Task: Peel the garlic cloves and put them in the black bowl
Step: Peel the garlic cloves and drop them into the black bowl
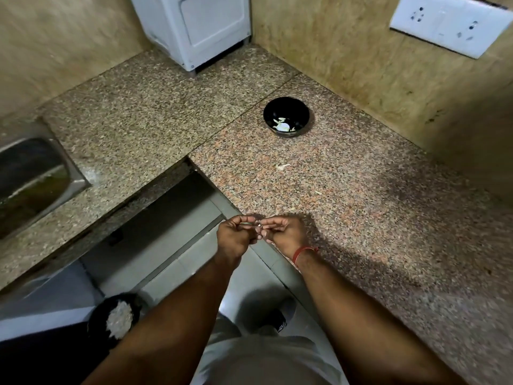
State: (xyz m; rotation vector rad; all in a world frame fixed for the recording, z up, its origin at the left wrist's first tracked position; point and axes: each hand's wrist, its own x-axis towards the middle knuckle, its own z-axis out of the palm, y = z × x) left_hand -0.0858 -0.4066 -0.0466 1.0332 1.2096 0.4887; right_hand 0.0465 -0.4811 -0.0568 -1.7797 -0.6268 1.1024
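Nearest the body, a dark container (115, 318) of pale peelings sits low on the floor side — probably placed to catch skins. Above the counter edge (238, 209), the left hand (236, 234) and right hand (283, 232) meet fingertip to fingertip, fingers curled, pinching a small garlic clove (259, 225) between them; it shows only as a pale speck at the thumb tips. Holding it over the gap likely lets peel drop clear of the counter. Farther on, a loose clove (283, 167) lies on the granite. Beyond it — well apart from the hands — stands the black bowl (302, 113), already holding pale cloves.
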